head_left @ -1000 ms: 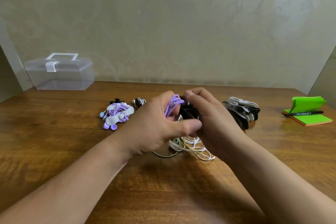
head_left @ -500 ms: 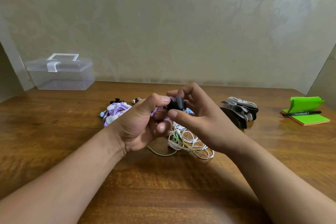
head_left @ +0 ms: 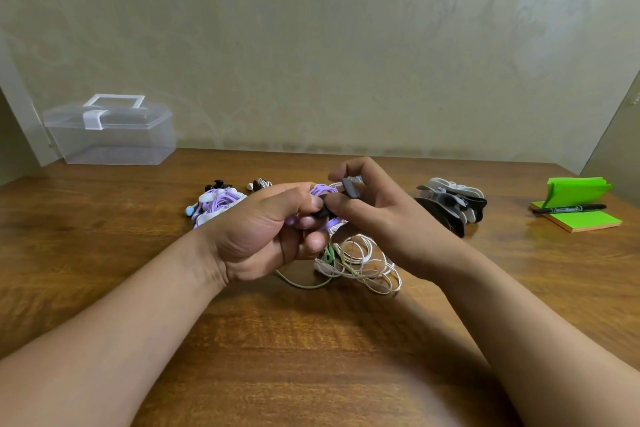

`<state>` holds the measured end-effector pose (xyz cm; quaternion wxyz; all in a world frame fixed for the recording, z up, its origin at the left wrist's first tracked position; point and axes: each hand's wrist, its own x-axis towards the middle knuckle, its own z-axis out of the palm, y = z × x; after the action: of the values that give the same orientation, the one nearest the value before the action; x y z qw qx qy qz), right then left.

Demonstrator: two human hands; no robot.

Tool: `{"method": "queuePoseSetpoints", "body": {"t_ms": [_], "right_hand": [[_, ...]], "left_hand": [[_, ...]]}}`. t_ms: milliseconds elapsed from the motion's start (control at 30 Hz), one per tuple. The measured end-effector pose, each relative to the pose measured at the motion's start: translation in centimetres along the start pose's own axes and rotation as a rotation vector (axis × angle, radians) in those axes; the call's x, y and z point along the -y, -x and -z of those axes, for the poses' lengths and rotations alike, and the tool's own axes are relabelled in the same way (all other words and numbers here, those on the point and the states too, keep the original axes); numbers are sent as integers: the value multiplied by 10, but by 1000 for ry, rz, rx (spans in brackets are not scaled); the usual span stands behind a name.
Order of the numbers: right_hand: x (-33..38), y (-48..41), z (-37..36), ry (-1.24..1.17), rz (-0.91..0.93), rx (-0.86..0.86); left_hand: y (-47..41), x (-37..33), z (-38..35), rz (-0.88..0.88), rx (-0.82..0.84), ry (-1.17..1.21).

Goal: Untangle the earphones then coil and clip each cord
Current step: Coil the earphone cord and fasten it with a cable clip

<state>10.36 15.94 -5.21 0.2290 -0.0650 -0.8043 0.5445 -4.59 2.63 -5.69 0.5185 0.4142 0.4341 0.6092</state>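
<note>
Left hand (head_left: 263,232) is clenched round the coiled purple earphone cord (head_left: 323,190), fingers curled tight so the loops don't spring apart, held just above the brown wooden table (head_left: 311,340). Right hand (head_left: 377,218) pinches a small black plastic clip (head_left: 349,188) between thumb and fingertips, right up against the coil. So I'd say I'm at the clipping step for this one. Next bit needs the clip squeezed open and slid over all the loops at once without my left grip slackening, or the coil flops. Can't tell if the clip is biting the cord yet, my fingers hide that. Under my hands sits the white and pale green tangled earphone cord (head_left: 363,263), not sorted yet. Another purple set with white clips (head_left: 218,203) lies off to the left, spare black and grey clips (head_left: 450,204) to the right
</note>
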Motion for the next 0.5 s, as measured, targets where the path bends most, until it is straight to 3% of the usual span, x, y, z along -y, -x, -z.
{"method": "queuePoseSetpoints", "body": {"t_ms": [167,400,500], "right_hand": [[2,1,6,115,29,-55],[-1,-3,8,-116,-5,-25],[-3,-2,8,-81,23,-63]], "left_hand": [[2,-5,-5,14,25,-65],[5,-11,-18,-5,-37,-79],[2,-7,-21,-23,-109,-59]]}}
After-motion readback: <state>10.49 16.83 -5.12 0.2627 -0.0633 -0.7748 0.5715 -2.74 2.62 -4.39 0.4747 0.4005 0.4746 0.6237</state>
